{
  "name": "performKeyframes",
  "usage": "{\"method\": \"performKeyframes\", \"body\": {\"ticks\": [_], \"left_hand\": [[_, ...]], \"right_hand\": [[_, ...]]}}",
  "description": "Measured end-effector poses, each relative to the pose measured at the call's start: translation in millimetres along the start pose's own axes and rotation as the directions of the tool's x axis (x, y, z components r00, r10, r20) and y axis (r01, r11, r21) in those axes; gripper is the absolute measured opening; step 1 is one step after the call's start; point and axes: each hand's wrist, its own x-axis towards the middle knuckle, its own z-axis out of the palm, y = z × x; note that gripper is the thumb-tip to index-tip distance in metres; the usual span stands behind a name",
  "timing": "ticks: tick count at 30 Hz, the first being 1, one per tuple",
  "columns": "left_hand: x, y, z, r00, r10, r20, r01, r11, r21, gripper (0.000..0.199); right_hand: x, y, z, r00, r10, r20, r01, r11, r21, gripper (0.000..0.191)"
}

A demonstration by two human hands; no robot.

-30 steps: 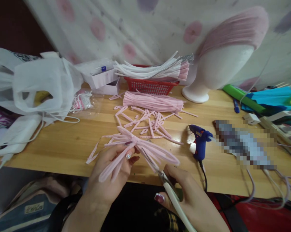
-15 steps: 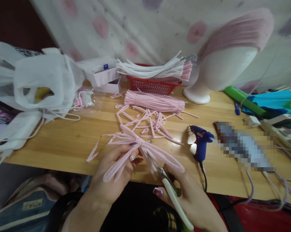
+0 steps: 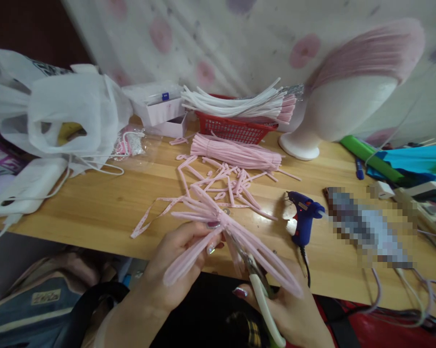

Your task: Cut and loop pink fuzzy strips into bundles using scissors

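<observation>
Head view: my left hand (image 3: 183,261) has its thumb and fingers pinched together on the middle of the pink looped stems (image 3: 221,220), which fan out to both sides above the front edge of the wooden table (image 3: 105,217). My right hand (image 3: 290,304) is wrapped round the white-handled cutters (image 3: 258,290), their metal end slanting up to the underside of the gathered middle; I cannot tell whether the blades are closed on a stem. One long loop reaches down to the right, in front of my right hand. Just beyond my hands lie loose pink pieces (image 3: 228,181), bent and scattered, and behind them a tied pink bundle (image 3: 235,151). Behind that stands the red basket (image 3: 235,129), with white stems (image 3: 235,104) laid across its top. A printed tape (image 3: 140,227) lies left of the loose pieces. To my right is the blue glue gun (image 3: 303,217) on the table, and farther back the white foam head (image 3: 348,106) wears a pink cap (image 3: 373,53).
</observation>
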Motion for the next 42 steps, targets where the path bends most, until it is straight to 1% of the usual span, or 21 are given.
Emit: {"method": "performKeyframes", "body": {"ticks": [2, 3, 4, 6, 9, 10, 11, 12, 14, 16, 17, 19, 21, 24, 27, 30, 33, 35, 37, 40, 42], "left_hand": [[0.4, 1.3, 1.0, 0.999, 0.03, 0.035, -0.032, 0.996, 0.078, 0.011], [1.2, 1.8, 1.2, 0.998, 0.043, 0.055, -0.047, 0.995, 0.083, 0.01], [2.5, 2.4, 1.2, 0.997, 0.041, 0.071, -0.044, 0.998, 0.047, 0.008], [6.3, 5.1, 0.7, 0.996, -0.024, 0.09, 0.031, 0.996, -0.078, 0.002], [12.1, 10.4, -2.2, 0.977, -0.191, 0.091, 0.207, 0.951, -0.23, 0.017], [13.0, 10.8, -3.8, 0.969, -0.232, 0.087, 0.247, 0.936, -0.253, 0.02], [13.0, 9.8, -5.6, 0.965, -0.247, 0.089, 0.262, 0.926, -0.27, 0.022], [12.2, 7.2, -7.3, 0.967, -0.237, 0.095, 0.254, 0.925, -0.283, 0.022], [8.7, -1.6, -9.6, 0.98, -0.172, 0.105, 0.195, 0.94, -0.28, 0.022], [4.5, -11.5, -8.5, 0.99, -0.095, 0.109, 0.117, 0.97, -0.213, 0.031], [2.9, -15.4, -6.5, 0.99, -0.071, 0.121, 0.092, 0.98, -0.178, 0.032], [1.5, -19.6, -0.8, 0.99, -0.053, 0.134, 0.066, 0.993, -0.098, 0.026], [2.1, -20.1, 4.5, 0.994, -0.036, 0.106, 0.034, 0.999, 0.018, 0.02], [3.7, -19.2, 7.3, 0.999, 0.035, -0.01, -0.032, 0.975, 0.22, 0.019], [3.8, -19.9, 5.2, 0.995, 0.085, -0.054, -0.062, 0.94, 0.335, 0.018], [3.8, -19.6, 3.5, 0.998, 0.063, -0.016, -0.054, 0.937, 0.345, 0.014], [4.9, -18.0, 4.8, 0.991, -0.047, 0.122, 0.019, 0.975, 0.224, 0.012], [6.0, -17.7, 6.4, 0.977, -0.102, 0.189, 0.071, 0.984, 0.166, 0.012], [7.0, -18.4, 7.3, 0.973, -0.122, 0.195, 0.085, 0.979, 0.188, 0.013], [8.3, -19.5, 7.1, 0.974, -0.136, 0.182, 0.082, 0.957, 0.279, 0.014], [8.9, -19.5, 7.5, 0.97, -0.16, 0.184, 0.105, 0.954, 0.28, 0.014]], "right_hand": [[-1.3, 0.8, 0.7, 1.0, -0.01, -0.021, 0.01, 1.0, 0.003, 0.034], [-1.9, 1.0, 1.2, 1.0, -0.011, -0.018, 0.011, 1.0, 0.019, 0.034], [-2.4, 1.2, 1.9, 1.0, 0.0, -0.017, 0.001, 0.999, 0.045, 0.036], [-3.1, 1.5, 3.5, 0.999, 0.043, -0.007, -0.042, 0.991, 0.13, 0.042], [-3.1, 1.0, 6.5, 0.994, 0.101, 0.04, -0.108, 0.952, 0.287, 0.053], [-2.8, 0.4, 7.5, 0.991, 0.111, 0.079, -0.131, 0.932, 0.337, 0.056], [-2.7, -0.5, 8.6, 0.985, 0.12, 0.125, -0.159, 0.91, 0.383, 0.058], [-2.6, -1.4, 9.8, 0.976, 0.14, 0.165, -0.198, 0.884, 0.423, 0.059], [-2.8, -2.9, 12.7, 0.952, 0.202, 0.232, -0.293, 0.824, 0.485, 0.06], [-3.4, -3.6, 16.5, 0.925, 0.259, 0.276, -0.371, 0.768, 0.522, 0.061], [-3.8, -3.7, 18.5, 0.915, 0.27, 0.298, -0.395, 0.749, 0.532, 0.062], [-4.8, -4.2, 22.2, 0.906, 0.262, 0.332, -0.41, 0.734, 0.541, 0.062], [-6.2, -5.7, 24.4, 0.91, 0.248, 0.333, -0.401, 0.732, 0.551, 0.063], [-9.0, -9.1, 23.2, 0.917, 0.253, 0.307, -0.389, 0.731, 0.561, 0.064], [-11.1, -9.0, 18.8, 0.922, 0.26, 0.286, -0.376, 0.777, 0.505, 0.063], [-10.7, -3.3, 15.4, 0.946, 0.245, 0.211, -0.311, 0.87, 0.383, 0.059], [-8.5, 1.9, 13.8, 0.964, 0.223, 0.145, -0.257, 0.923, 0.287, 0.059], [-7.1, 2.4, 12.7, 0.964, 0.227, 0.138, -0.256, 0.932, 0.258, 0.059], [-5.7, 0.8, 11.6, 0.956, 0.248, 0.158, -0.281, 0.928, 0.244, 0.055], [-3.2, -1.2, 11.4, 0.946, 0.272, 0.178, -0.311, 0.915, 0.258, 0.052], [-2.4, -0.4, 13.2, 0.954, 0.245, 0.172, -0.288, 0.909, 0.301, 0.054]]}}
